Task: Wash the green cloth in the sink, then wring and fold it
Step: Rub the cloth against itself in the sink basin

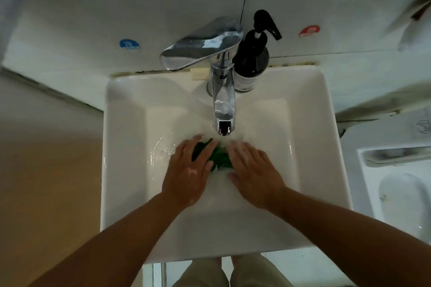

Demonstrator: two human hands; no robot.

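Note:
The green cloth [218,156] lies bunched and wet on the bottom of the white sink [121,147], just below the spout of the chrome faucet [222,109]. Water runs from the spout onto it. My left hand [190,172] presses on the cloth's left part with fingers straight and spread. My right hand [251,172] lies flat over its right part, fingers extended. Only a strip of cloth shows between the two hands; the rest is hidden under my palms.
A dark pump bottle [253,58] stands on the sink's back rim right of the faucet. Blue [129,45] and red [309,31] stickers mark the tiled wall. A wooden surface is at the left, a white toilet [401,196] at the right.

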